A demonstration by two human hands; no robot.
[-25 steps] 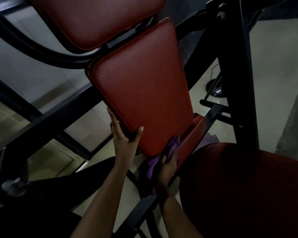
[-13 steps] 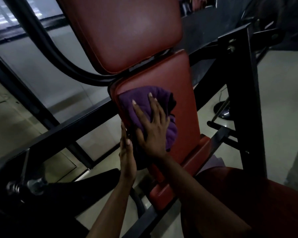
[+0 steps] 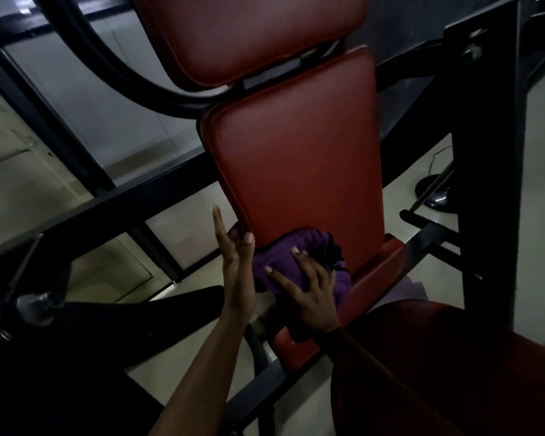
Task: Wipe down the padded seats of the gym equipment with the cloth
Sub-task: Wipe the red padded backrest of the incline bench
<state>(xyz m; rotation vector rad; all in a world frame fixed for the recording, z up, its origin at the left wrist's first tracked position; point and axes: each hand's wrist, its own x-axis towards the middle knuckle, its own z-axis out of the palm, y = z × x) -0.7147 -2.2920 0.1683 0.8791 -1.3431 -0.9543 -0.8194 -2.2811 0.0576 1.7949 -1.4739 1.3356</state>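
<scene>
A long red padded backrest (image 3: 302,165) runs up the middle of the view, with a second red pad (image 3: 252,33) above it and a dark red round seat (image 3: 453,366) at the lower right. My right hand (image 3: 312,287) presses a bunched purple cloth (image 3: 283,259) flat against the bottom end of the backrest. My left hand (image 3: 236,262) rests against the backrest's lower left edge, thumb on the pad, fingers straight and holding nothing.
Black steel frame bars (image 3: 107,209) cross behind the pad, and a thick upright post (image 3: 485,152) stands to the right. A chrome-ended bar (image 3: 32,306) sticks out at the lower left. A black fan base (image 3: 434,190) sits on the pale tiled floor.
My right hand has swept the cloth down the backrest from its upper part to its bottom end. My left hand has stayed at the pad's lower left edge.
</scene>
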